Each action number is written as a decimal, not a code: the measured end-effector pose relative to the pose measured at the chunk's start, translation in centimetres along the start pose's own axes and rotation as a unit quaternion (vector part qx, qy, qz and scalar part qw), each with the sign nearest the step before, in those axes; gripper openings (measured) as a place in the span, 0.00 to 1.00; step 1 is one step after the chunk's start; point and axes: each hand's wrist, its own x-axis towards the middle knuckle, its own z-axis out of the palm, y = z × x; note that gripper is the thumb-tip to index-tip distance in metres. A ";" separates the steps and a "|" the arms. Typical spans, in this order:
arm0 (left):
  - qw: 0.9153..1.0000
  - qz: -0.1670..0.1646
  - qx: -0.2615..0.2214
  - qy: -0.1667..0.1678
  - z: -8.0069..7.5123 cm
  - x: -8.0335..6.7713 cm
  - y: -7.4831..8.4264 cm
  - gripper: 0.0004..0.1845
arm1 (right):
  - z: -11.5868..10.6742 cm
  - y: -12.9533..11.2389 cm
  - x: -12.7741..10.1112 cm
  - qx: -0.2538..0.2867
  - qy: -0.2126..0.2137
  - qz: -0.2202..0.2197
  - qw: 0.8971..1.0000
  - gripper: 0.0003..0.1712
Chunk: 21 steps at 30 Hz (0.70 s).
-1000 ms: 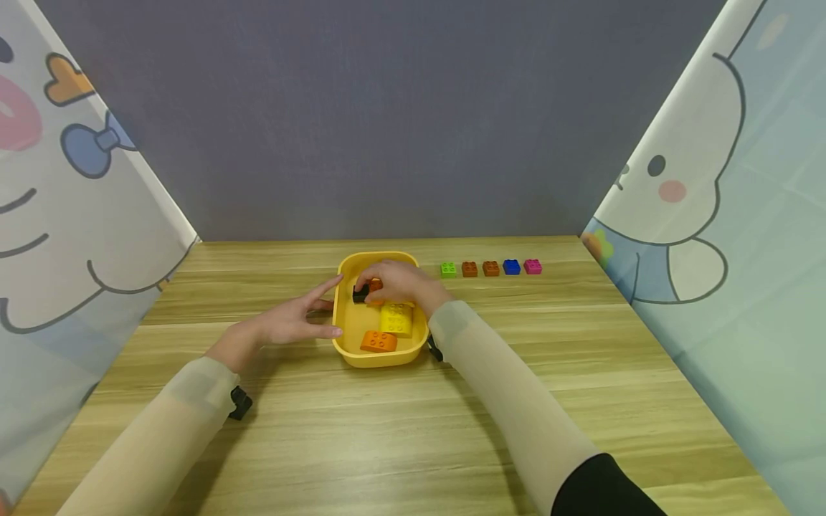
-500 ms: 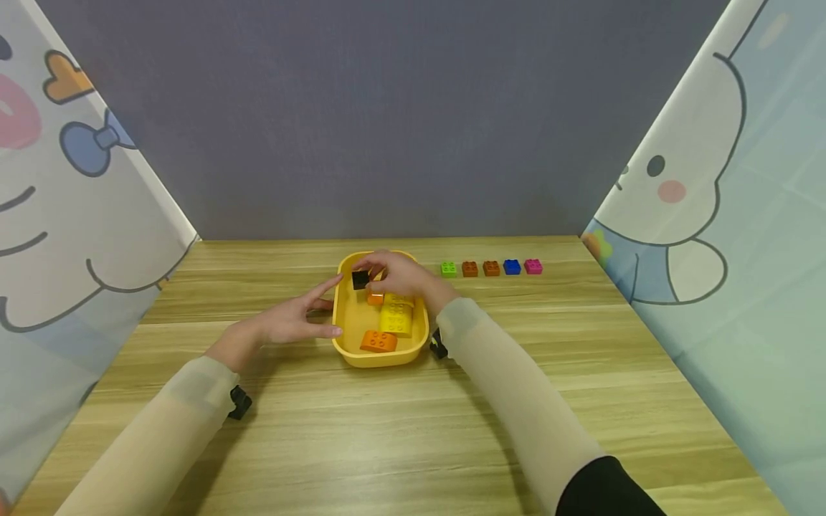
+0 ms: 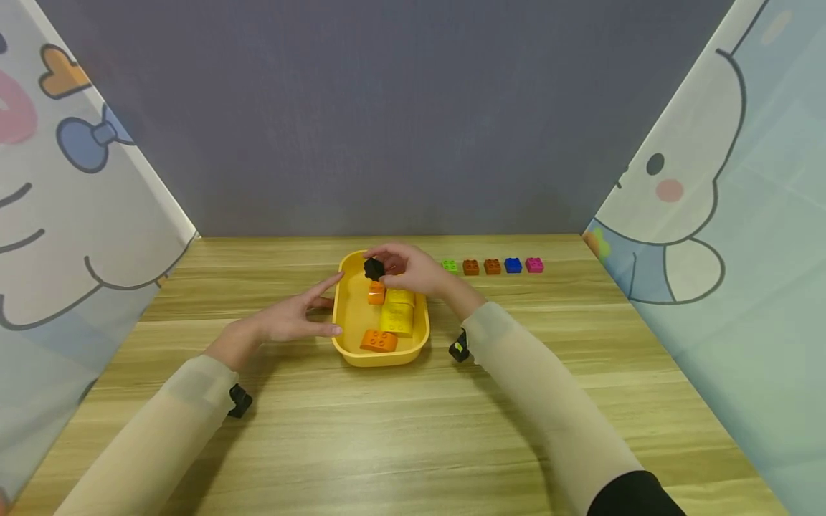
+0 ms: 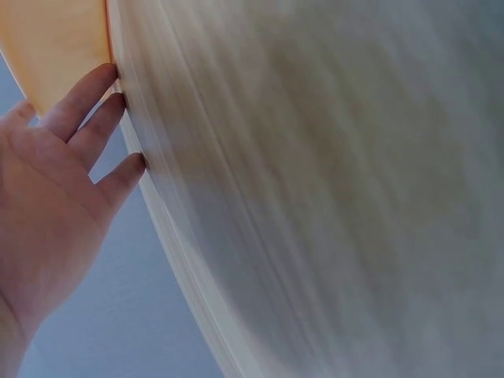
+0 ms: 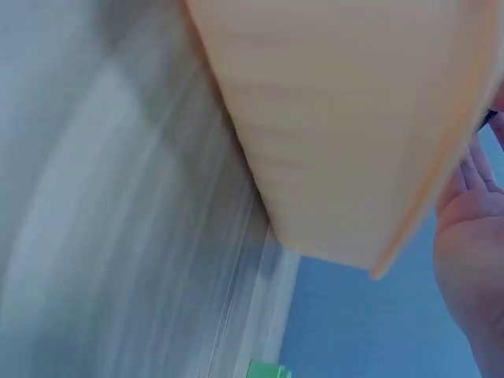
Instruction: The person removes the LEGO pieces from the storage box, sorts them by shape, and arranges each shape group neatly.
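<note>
A black toy brick (image 3: 373, 269) is pinched between the thumb and fingers of my right hand (image 3: 413, 271), above the far part of a yellow bin (image 3: 348, 358). Only a dark sliver of that brick shows at the edge of the right wrist view. My left hand (image 3: 293, 319) rests against the bin's left side with fingers spread and straight; the left wrist view shows its fingertips by the bin wall (image 4: 67, 35). Inside the bin lie a small orange brick (image 3: 376, 293), yellow bricks (image 3: 396, 319) and a curved orange brick (image 3: 378, 341).
Right of the bin, a row of small bricks lies along the table's back: light green (image 3: 449, 266), two brown ones (image 3: 471, 267), blue (image 3: 513, 266) and pink (image 3: 534, 265). A dark grey panel (image 3: 387, 122) stands behind the wooden table (image 3: 361, 444), with printed side walls.
My right hand has lifted the black brick from the bin's floor and moved it up and slightly right. The orange brick beneath is now uncovered. My left hand stays in place.
</note>
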 end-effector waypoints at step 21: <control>1.000 0.012 -0.003 0.009 0.2 -0.2 -0.2 0.61 | -5.0 0.4 -9.4 -0.007 0.056 0.014 0.998 0.29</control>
